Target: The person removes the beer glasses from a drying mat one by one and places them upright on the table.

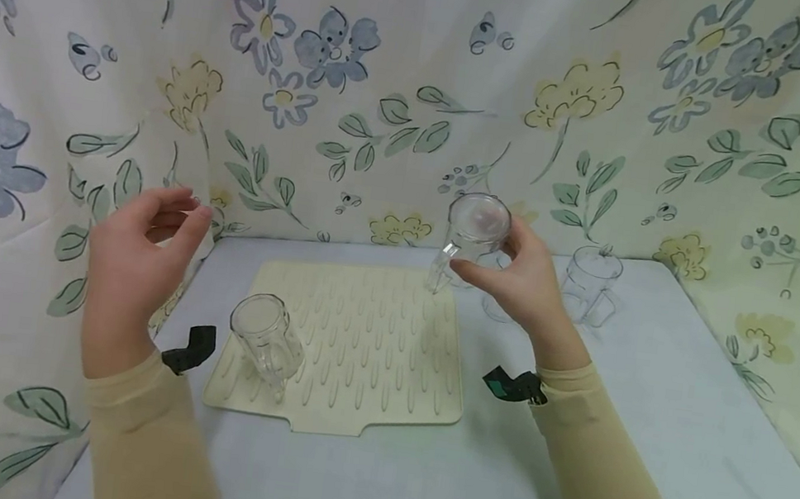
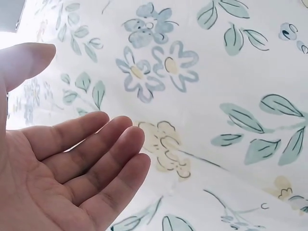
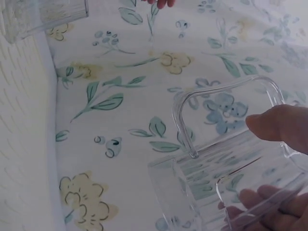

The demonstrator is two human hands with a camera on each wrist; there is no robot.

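My right hand (image 1: 516, 276) grips a clear glass mug (image 1: 477, 219) above the far right edge of a cream ridged mat (image 1: 358, 344). Thumb and fingers lie on opposite sides of the mug's body, and its looped handle (image 3: 180, 115) stays free of them in the right wrist view. A second clear mug (image 1: 265, 337) stands on the left part of the mat, handle toward me. My left hand (image 1: 144, 260) is raised beyond the mat's left side, holding nothing. Its fingers (image 2: 96, 168) are slightly bent and the thumb is spread apart in the left wrist view.
Another clear mug (image 1: 590, 285) stands at the back right of the white-covered table (image 1: 645, 446). Part of a further glass (image 1: 496, 307) shows behind my right hand. A flower-print curtain (image 1: 416, 118) hangs along the back and both sides.
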